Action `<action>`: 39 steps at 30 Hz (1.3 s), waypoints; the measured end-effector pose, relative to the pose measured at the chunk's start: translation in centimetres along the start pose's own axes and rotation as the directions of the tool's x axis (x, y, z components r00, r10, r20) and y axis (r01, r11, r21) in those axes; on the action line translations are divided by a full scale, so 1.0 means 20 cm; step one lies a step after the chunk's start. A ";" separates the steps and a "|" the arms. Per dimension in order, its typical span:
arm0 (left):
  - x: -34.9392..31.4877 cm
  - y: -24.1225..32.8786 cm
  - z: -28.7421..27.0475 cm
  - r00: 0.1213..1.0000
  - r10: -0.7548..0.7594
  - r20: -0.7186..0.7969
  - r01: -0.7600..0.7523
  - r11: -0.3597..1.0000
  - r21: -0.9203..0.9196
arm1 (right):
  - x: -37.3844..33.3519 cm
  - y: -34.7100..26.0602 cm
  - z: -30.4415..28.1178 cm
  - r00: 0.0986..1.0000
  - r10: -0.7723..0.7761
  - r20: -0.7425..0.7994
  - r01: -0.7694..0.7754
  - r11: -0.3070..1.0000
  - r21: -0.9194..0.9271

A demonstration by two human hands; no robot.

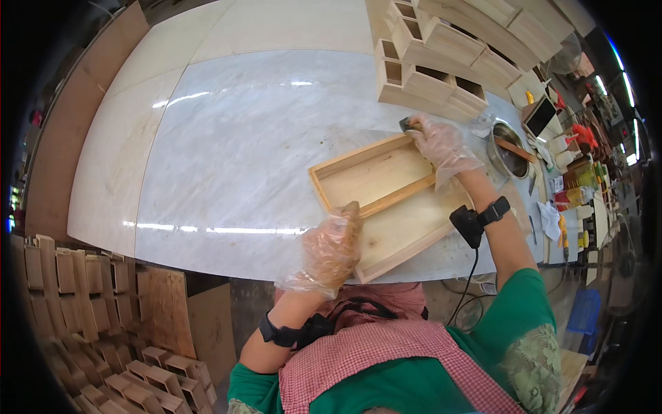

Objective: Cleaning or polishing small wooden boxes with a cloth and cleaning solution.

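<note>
A shallow wooden tray (372, 176) with two long compartments lies slanted on the table in front of me. The rim around its far compartment and the divider look yellower and darker than the pale near wall. My left hand (327, 252), in a clear plastic glove, is closed on the tray's left end near the divider, thumb on top. My right hand (445, 145), gloved likewise, is at the tray's far right corner. Its fingers are closed on a small dark pad (405, 125), mostly hidden by them, so its kind is unclear.
Several pale wooden boxes (441, 86) stand at the back right. To the right are a metal bowl (509, 155) with a brown wooden stick (515, 150) across it, a dark-screened device (539, 116), and bottles. More wooden pieces (148, 379) are stacked below the table (227, 159) at left.
</note>
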State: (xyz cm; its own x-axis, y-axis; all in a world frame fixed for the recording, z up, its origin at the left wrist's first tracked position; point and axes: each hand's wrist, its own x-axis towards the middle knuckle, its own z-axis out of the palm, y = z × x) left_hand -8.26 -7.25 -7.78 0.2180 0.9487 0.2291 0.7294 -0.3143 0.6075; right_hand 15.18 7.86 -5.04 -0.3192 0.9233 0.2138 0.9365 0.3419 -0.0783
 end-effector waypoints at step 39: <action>0.07 0.03 -0.05 0.984 -0.080 0.161 0.031 0.958 0.285 | -0.52 0.22 -0.21 0.875 0.381 0.299 -0.447 0.874 0.193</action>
State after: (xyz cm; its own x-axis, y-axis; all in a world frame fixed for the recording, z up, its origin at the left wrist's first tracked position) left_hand -8.13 -6.26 -6.29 0.2611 0.9638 0.0542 0.8905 -0.2622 0.3719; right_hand 23.27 -0.91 -3.44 0.0341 0.9904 -0.1343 0.9328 -0.0798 -0.3514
